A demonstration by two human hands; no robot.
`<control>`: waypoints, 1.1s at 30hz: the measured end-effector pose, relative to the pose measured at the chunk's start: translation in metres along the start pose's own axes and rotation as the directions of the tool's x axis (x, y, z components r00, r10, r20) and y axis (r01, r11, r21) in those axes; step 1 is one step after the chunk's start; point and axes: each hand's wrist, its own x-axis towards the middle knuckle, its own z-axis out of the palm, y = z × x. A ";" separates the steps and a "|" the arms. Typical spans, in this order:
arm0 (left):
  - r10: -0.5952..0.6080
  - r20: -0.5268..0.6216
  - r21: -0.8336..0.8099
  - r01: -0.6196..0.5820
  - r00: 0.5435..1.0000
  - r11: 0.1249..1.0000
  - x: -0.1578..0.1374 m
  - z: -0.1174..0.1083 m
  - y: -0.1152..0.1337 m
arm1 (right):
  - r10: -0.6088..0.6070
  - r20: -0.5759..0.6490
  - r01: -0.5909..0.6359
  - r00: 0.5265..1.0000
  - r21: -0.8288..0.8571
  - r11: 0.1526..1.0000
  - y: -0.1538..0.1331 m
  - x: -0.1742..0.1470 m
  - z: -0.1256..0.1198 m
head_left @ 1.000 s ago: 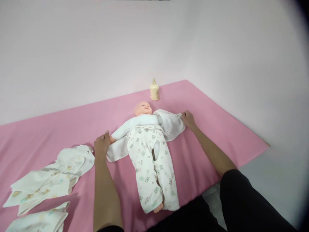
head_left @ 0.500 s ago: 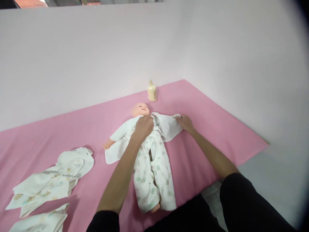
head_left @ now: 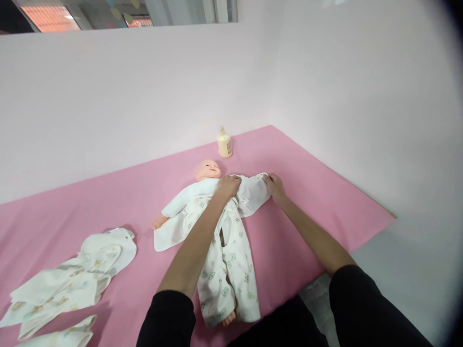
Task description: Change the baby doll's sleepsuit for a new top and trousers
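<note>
The baby doll [head_left: 207,169] lies on its back with its head away from me and its legs toward me. A white baby top [head_left: 254,196] spreads out on both sides of its upper body. My right hand [head_left: 276,187] has its fingers pinched together on the outer edge of the top's right-hand panel. My left hand [head_left: 228,186] is over the doll's chest, fingers curled in at the inner side of that same panel; I cannot tell whether they grip any cloth. On the left, the doll's white-sleeved arm [head_left: 180,200] stretches outward, over part of the top. Bear-print split trousers [head_left: 230,260] cover its legs, and a bare foot [head_left: 229,318] shows at one hem. A pale yellow pump bottle [head_left: 224,146] stands just beyond the head. Well to the left lie a printed baby garment [head_left: 68,284] and, nearer me, another printed garment [head_left: 67,337]. All rest on the pink-covered surface [head_left: 304,221] against a white wall [head_left: 108,106].
</note>
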 end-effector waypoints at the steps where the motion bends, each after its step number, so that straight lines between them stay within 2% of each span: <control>1: -0.003 -0.006 -0.003 0.003 1.000 1.000 0.000 0.001 -0.001 | -0.001 -0.002 0.001 1.000 0.015 1.000 0.000 0.000 -0.001; 5: -0.012 -0.020 -0.024 0.011 1.000 1.000 -0.004 -0.001 -0.006 | 0.015 -0.050 -0.014 0.999 0.017 1.000 0.006 0.006 -0.008; 11: -0.046 -0.015 -0.081 0.045 0.999 0.996 -0.013 -0.006 -0.007 | 0.108 -0.132 -0.113 0.985 -0.036 0.993 0.024 0.022 -0.023; 16: -0.046 -0.024 -0.057 0.044 0.999 0.997 -0.012 -0.002 -0.008 | 0.110 -0.107 -0.119 0.988 -0.089 0.989 0.018 0.018 -0.027; 21: -0.003 -0.060 -0.026 0.002 0.998 1.000 -0.005 0.006 0.000 | 0.013 0.078 -0.001 0.997 -0.164 0.986 -0.001 0.001 -0.014; 26: 0.083 -0.074 -0.009 -0.084 0.994 0.996 0.006 0.011 0.012 | -0.147 0.248 0.211 0.958 -0.256 0.943 -0.007 -0.005 0.011; 29: 0.100 -0.074 -0.013 -0.101 0.992 0.995 0.011 0.013 0.013 | -0.200 0.255 0.274 0.946 -0.298 0.914 -0.002 -0.003 0.017; 33: 0.085 -0.075 -0.016 -0.086 0.994 0.996 0.013 0.016 0.012 | -0.228 0.183 0.283 0.956 -0.379 0.881 0.006 -0.002 0.013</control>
